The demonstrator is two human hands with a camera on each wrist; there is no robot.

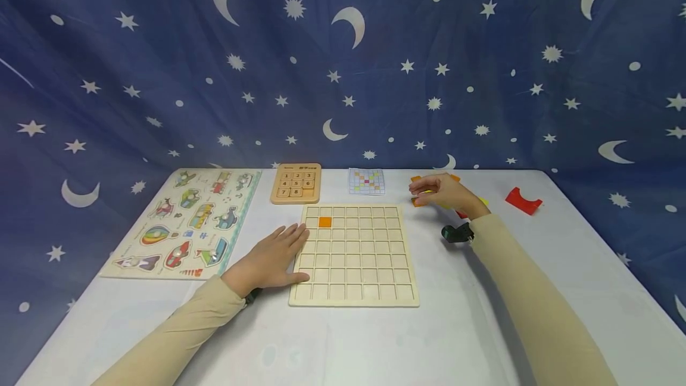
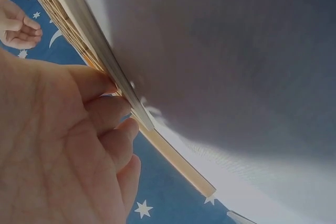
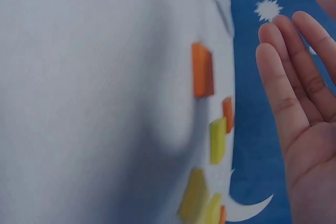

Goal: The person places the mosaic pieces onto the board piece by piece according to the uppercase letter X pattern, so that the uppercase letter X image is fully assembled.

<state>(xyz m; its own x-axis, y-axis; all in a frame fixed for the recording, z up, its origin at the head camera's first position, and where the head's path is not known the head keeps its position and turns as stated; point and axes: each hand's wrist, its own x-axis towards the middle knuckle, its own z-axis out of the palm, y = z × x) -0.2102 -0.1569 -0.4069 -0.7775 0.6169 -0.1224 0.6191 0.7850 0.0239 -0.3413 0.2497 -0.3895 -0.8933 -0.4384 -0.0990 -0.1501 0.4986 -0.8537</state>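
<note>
A pale wooden board [image 1: 354,261] with a grid of square cells lies on the table, one orange square tile [image 1: 324,222] set in its upper left part. My left hand [image 1: 270,261] rests along the board's left edge, fingers and thumb touching it; the left wrist view shows the fingertips against the board's rim [image 2: 97,35]. Above a scatter of small tiles at the back right, my right hand [image 1: 445,190] hovers with loosely extended fingers and nothing in them. Orange tiles [image 3: 201,70] and yellow tiles [image 3: 217,141] lie below it in the right wrist view. The hand partly hides them in the head view.
Left of the board lies a picture puzzle [image 1: 187,225] of vehicles. Behind the board are a wooden number puzzle [image 1: 295,183] and a printed card [image 1: 367,181] with a coloured grid pattern. A red curved piece [image 1: 523,201] lies farther right. A starry blue curtain [image 1: 386,76] hangs behind the table.
</note>
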